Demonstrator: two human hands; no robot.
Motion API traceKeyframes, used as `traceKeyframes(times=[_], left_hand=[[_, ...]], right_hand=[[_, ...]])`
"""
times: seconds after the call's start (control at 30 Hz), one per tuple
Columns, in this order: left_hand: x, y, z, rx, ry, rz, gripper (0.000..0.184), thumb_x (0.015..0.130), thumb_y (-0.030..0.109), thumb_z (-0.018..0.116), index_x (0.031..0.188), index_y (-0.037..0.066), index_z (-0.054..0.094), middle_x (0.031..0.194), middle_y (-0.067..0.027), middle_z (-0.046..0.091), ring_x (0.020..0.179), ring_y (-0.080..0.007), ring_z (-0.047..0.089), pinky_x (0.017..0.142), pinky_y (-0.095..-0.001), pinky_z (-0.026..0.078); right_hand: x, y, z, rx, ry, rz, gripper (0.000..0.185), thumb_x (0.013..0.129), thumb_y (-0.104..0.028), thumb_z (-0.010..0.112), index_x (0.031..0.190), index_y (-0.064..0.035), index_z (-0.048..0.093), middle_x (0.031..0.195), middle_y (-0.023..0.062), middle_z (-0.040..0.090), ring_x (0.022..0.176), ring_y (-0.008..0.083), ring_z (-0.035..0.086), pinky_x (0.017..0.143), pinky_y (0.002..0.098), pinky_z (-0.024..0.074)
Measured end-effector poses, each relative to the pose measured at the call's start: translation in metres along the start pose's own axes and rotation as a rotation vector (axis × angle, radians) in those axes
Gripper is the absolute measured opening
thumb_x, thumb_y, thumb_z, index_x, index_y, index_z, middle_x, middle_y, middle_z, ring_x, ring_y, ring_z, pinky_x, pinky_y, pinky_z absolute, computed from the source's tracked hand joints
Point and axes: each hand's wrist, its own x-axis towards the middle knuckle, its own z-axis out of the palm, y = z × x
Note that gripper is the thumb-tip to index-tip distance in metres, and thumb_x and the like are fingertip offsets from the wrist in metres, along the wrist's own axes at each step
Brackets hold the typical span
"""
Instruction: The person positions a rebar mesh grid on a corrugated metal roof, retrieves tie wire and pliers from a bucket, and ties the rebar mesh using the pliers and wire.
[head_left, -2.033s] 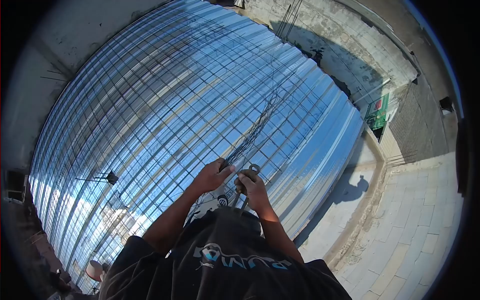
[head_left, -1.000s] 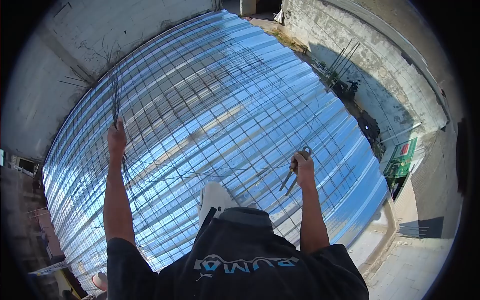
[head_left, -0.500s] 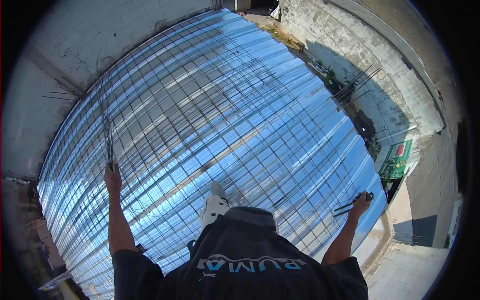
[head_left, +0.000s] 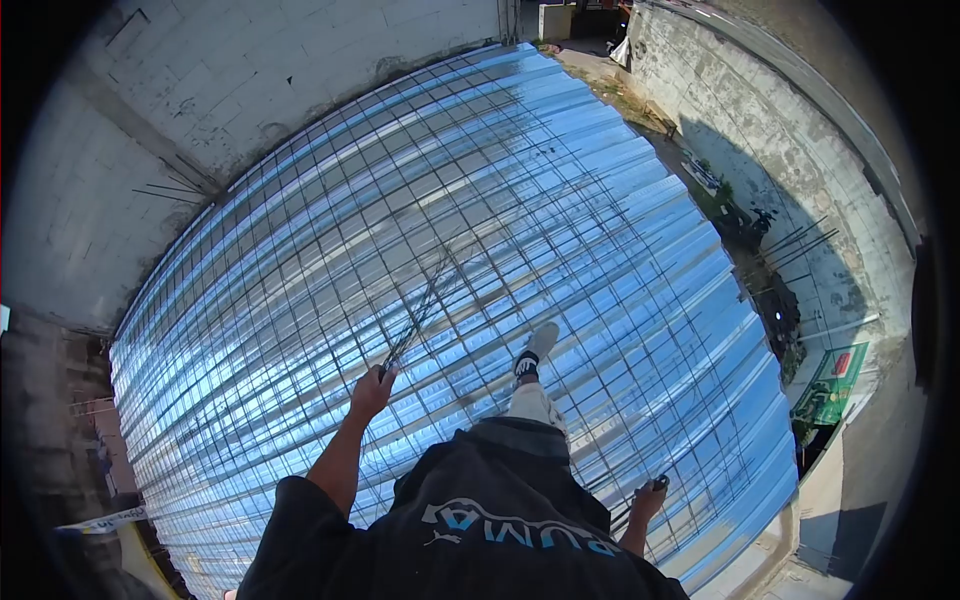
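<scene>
A bundle of thin dark wires (head_left: 418, 315) is gripped at its lower end by my left hand (head_left: 371, 391), its loose ends pointing up and to the right. At the lower right, my right hand (head_left: 650, 498) is closed on a pair of pincers (head_left: 655, 484), whose shape is mostly hidden by the fingers. Under both hands lies a steel rod mesh (head_left: 400, 225) over shiny corrugated metal sheets (head_left: 690, 260). My shoed foot (head_left: 543, 340) is on the mesh between the hands, further forward.
A block wall (head_left: 230, 70) borders the sheets at the upper left, with rods sticking out at its corner. Another stained wall (head_left: 780, 130) curves along the right. Beyond the sheets' right edge are a green banner (head_left: 830, 385) and rods (head_left: 800, 243).
My left hand has swung inward to the right with the wire bundle. My right hand has come down and closer to my body with the pincers. A foot has stepped forward, and the view has shifted.
</scene>
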Motion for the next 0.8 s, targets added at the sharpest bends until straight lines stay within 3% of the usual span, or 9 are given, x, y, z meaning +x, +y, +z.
traceKeyframes(times=[0.03, 0.1, 0.27, 0.4, 0.5, 0.53, 0.6, 0.63, 0.8], left_hand=[[0.013, 0.014, 0.004, -0.015, -0.023, 0.005, 0.049, 0.091, 0.048, 0.048, 0.081, 0.001, 0.055, 0.073, -0.0222, 0.061, 0.076, -0.0426, 0.060, 0.068, -0.0478, 0.045], [0.041, 0.034, 0.010, -0.012, -0.067, -0.005, 0.049, 0.090, 0.048, 0.049, 0.082, 0.001, 0.056, 0.074, -0.0225, 0.061, 0.076, -0.0429, 0.060, 0.069, -0.0480, 0.046], [0.112, 0.077, 0.014, 0.044, -0.114, -0.046, 0.049, 0.089, 0.048, 0.051, 0.082, 0.001, 0.057, 0.075, -0.0239, 0.061, 0.078, -0.0425, 0.060, 0.070, -0.0479, 0.044], [0.171, 0.122, -0.001, 0.029, -0.108, -0.094, 0.048, 0.090, 0.047, 0.051, 0.080, 0.000, 0.055, 0.072, -0.0222, 0.059, 0.073, -0.0412, 0.058, 0.068, -0.0469, 0.043], [0.218, 0.147, -0.007, -0.016, -0.070, -0.079, 0.047, 0.090, 0.046, 0.050, 0.079, 0.000, 0.055, 0.071, -0.0215, 0.060, 0.073, -0.0414, 0.059, 0.066, -0.0470, 0.044], [0.233, 0.154, -0.009, 0.001, -0.059, -0.070, 0.045, 0.090, 0.044, 0.051, 0.079, 0.000, 0.055, 0.071, -0.0213, 0.060, 0.071, -0.0417, 0.058, 0.065, -0.0476, 0.043], [0.268, 0.154, -0.005, 0.004, -0.041, -0.049, 0.044, 0.090, 0.042, 0.053, 0.077, 0.000, 0.054, 0.069, -0.0207, 0.059, 0.069, -0.0410, 0.058, 0.063, -0.0467, 0.043], [0.282, 0.170, -0.013, 0.016, -0.086, -0.053, 0.048, 0.091, 0.045, 0.051, 0.078, -0.001, 0.055, 0.066, -0.0159, 0.057, 0.063, -0.0298, 0.055, 0.063, -0.0407, 0.043], [0.382, 0.195, -0.016, 0.046, -0.136, -0.005, 0.048, 0.091, 0.044, 0.050, 0.075, -0.001, 0.054, 0.064, -0.0168, 0.055, 0.061, -0.0307, 0.054, 0.060, -0.0434, 0.041]], right_hand=[[0.006, 0.009, 0.031, 0.071, 0.007, 0.073, 0.041, 0.089, -0.006, 0.048, 0.128, 0.0057, 0.042, 0.094, 0.0150, 0.058, 0.057, 0.0189, 0.059, 0.044, 0.0294, 0.0461], [0.009, -0.007, 0.076, 0.233, -0.087, 0.150, 0.031, 0.088, -0.007, 0.050, 0.117, 0.0048, 0.046, 0.082, 0.0104, 0.056, 0.053, 0.0184, 0.057, 0.042, 0.0283, 0.0449], [0.078, -0.060, 0.145, -0.378, -0.185, 0.031, 0.029, 0.083, -0.012, 0.054, 0.104, 0.0074, 0.051, 0.080, 0.0208, 0.064, 0.072, 0.0315, 0.064, 0.066, 0.0430, 0.0497], [0.149, -0.158, 0.188, -0.086, -0.209, 0.015, 0.012, 0.083, -0.010, 0.052, 0.080, 0.0011, 0.055, 0.064, 0.0105, 0.056, 0.055, 0.0236, 0.056, 0.057, 0.0411, 0.0438], [0.227, -0.200, 0.225, -0.160, -0.158, -0.182, 0.017, 0.084, -0.017, 0.060, 0.080, -0.0001, 0.059, 0.060, 0.0076, 0.057, 0.052, 0.0209, 0.055, 0.056, 0.0379, 0.0436], [0.205, -0.289, 0.215, -0.153, -0.261, -0.150, 0.019, 0.084, -0.018, 0.060, 0.082, 0.0007, 0.060, 0.064, 0.0106, 0.060, 0.057, 0.0252, 0.059, 0.060, 0.0392, 0.0450], [0.238, -0.323, 0.235, -0.203, -0.228, -0.287, 0.020, 0.084, -0.019, 0.058, 0.083, 0.0013, 0.060, 0.071, 0.0137, 0.061, 0.066, 0.0250, 0.061, 0.063, 0.0364, 0.0456], [0.245, -0.344, 0.243, -0.146, -0.235, -0.232, 0.019, 0.084, -0.018, 0.058, 0.084, 0.0010, 0.060, 0.069, 0.0113, 0.060, 0.064, 0.0213, 0.059, 0.062, 0.0347, 0.0449], [0.245, -0.415, 0.284, -0.125, -0.212, -0.104, 0.019, 0.085, -0.018, 0.059, 0.087, 0.0013, 0.060, 0.069, 0.0095, 0.059, 0.063, 0.0199, 0.057, 0.062, 0.0340, 0.0450]])
